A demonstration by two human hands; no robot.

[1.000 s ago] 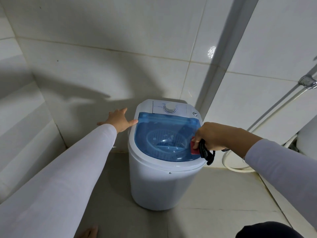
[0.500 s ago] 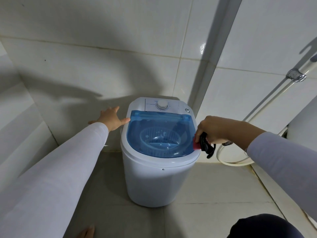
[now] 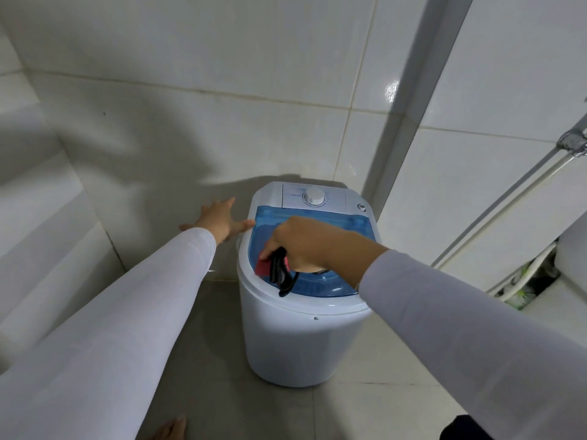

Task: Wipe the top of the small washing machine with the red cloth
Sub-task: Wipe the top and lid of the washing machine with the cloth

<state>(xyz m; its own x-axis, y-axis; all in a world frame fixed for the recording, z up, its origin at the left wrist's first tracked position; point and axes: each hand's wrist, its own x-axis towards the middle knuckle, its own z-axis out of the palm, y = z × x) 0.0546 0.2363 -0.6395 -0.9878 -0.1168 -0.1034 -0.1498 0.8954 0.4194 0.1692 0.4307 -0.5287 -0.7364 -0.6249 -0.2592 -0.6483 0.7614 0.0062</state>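
Observation:
A small white washing machine (image 3: 298, 341) stands on the floor in the tiled corner. Its top has a clear blue lid (image 3: 327, 285) and a white dial (image 3: 314, 196) at the back. My right hand (image 3: 305, 246) presses the red cloth (image 3: 265, 268), which has a black edge and strap, onto the left part of the blue lid. Fingers apart, my left hand (image 3: 219, 221) rests against the machine's left rim, holding nothing.
White tiled walls close in behind and to the left. On the right wall runs a metal pipe (image 3: 508, 201), with hoses (image 3: 524, 281) and a white fixture low at the right. The grey tiled floor (image 3: 206, 376) surrounds the machine. A bare foot shows at the bottom edge.
My right hand has carried the red cloth from the lid's right edge leftward across the blue lid. The view has shifted slightly. My left hand stays at the left rim.

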